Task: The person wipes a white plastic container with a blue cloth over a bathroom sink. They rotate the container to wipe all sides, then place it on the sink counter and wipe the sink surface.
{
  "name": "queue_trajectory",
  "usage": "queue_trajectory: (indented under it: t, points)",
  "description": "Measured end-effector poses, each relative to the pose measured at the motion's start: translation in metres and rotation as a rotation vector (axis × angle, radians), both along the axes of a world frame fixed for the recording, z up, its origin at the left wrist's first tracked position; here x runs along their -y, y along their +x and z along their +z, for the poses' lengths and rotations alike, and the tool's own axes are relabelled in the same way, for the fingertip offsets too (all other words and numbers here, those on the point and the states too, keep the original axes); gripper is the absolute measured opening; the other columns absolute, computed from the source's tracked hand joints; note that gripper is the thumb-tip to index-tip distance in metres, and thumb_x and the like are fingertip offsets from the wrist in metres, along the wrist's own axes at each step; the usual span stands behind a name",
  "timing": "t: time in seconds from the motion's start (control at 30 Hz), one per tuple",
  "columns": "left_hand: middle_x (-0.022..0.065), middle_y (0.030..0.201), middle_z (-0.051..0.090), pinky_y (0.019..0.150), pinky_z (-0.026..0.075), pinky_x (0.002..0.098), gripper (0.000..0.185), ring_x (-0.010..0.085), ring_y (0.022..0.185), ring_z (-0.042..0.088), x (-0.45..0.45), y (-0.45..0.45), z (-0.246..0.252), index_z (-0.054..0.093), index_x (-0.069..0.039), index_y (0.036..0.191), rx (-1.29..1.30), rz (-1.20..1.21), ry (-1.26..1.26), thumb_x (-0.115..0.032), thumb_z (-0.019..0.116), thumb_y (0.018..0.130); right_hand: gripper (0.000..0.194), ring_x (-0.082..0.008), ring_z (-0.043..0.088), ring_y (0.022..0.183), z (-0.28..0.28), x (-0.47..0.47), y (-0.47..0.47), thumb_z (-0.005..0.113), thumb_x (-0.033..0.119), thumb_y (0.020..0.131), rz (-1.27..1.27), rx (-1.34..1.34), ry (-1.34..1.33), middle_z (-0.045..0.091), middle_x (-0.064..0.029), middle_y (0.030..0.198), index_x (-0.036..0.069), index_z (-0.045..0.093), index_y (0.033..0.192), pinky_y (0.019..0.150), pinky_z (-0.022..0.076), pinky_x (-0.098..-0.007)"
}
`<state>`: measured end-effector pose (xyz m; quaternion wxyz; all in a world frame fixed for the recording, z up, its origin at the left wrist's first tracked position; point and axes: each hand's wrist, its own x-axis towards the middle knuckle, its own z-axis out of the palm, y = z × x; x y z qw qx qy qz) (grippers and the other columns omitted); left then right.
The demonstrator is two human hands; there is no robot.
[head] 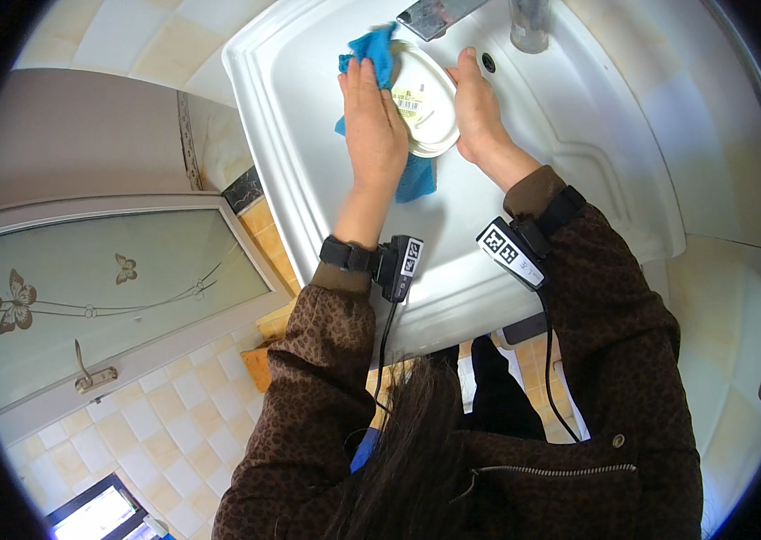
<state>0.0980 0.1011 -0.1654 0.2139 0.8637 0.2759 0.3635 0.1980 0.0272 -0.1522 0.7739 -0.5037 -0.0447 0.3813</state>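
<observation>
My left hand (pixel 373 128) lies flat, fingers together, over a blue cloth (pixel 415 181) pressed against the side of a white plastic bowl (pixel 440 101). Bits of cloth stick out above the fingertips and below the bowl. From the other side, my right hand (pixel 481 111) grips the bowl's edge, its thumb pointing up toward the tap. The bowl is tilted, and its base faces me with a printed label (pixel 409 104) on it. Both hands are over the white ceramic washbasin (pixel 353 223). The fingers of my right hand are mostly hidden behind the bowl.
A metal tap (pixel 441 17) reaches over the basin beyond the bowl. Near it are a clear glass (pixel 530 30) and the overflow hole (pixel 488 63). A frosted glass door (pixel 117 270) with butterfly patterns is at left. Cables (pixel 549 364) run from the wrist devices along both sleeves.
</observation>
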Motion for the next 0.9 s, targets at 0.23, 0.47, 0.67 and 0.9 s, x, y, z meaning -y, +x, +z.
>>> queue_trajectory:
  t: [0.23,0.47,0.67,0.9]
  points:
    - [0.0228,0.145,0.035,0.112,0.025,0.0424,0.043,0.039,0.137,0.029,0.045,0.003,0.004,0.043,-0.003,0.138,-0.054,-0.253,-0.067,-0.009,0.045,0.096,0.066,-0.0186,0.056,0.099,-0.005,0.001,-0.001,0.024,0.054,0.099,-0.055,-0.067,-0.097,0.061,-0.011,0.107,-0.002,0.058,0.108,0.088,0.0439,-0.0329]
    - [0.0254,0.138,0.043,0.109,0.029,0.0481,0.04,0.0456,0.131,0.035,0.024,0.005,0.002,0.047,0.002,0.131,-0.032,-0.159,0.037,-0.005,0.047,0.091,0.078,-0.0218,0.051,0.111,-0.015,0.006,-0.004,0.025,0.06,0.097,0.066,0.042,-0.083,0.055,-0.018,0.12,-0.009,0.048,0.124,0.096,0.0405,-0.0361]
    - [0.0281,0.14,0.039,0.109,0.029,0.0472,0.041,0.0474,0.131,0.034,0.009,-0.002,-0.013,0.043,0.006,0.133,0.001,0.017,-0.106,-0.005,0.044,0.094,0.076,-0.018,0.056,0.099,-0.014,0.012,-0.004,0.027,0.059,0.098,0.182,0.071,-0.113,0.057,-0.0189,0.112,-0.01,0.055,0.115,0.085,0.0454,-0.0288]
    - [0.0238,0.147,0.033,0.112,0.026,0.043,0.047,0.0415,0.138,0.027,0.049,0.008,-0.004,0.042,-0.003,0.137,-0.021,-0.194,-0.131,0.002,0.047,0.091,0.075,-0.0206,0.05,0.112,-0.028,0.004,0.007,0.022,0.064,0.096,0.124,0.105,-0.172,0.058,-0.0114,0.115,0.002,0.06,0.113,0.101,0.0332,-0.0338]
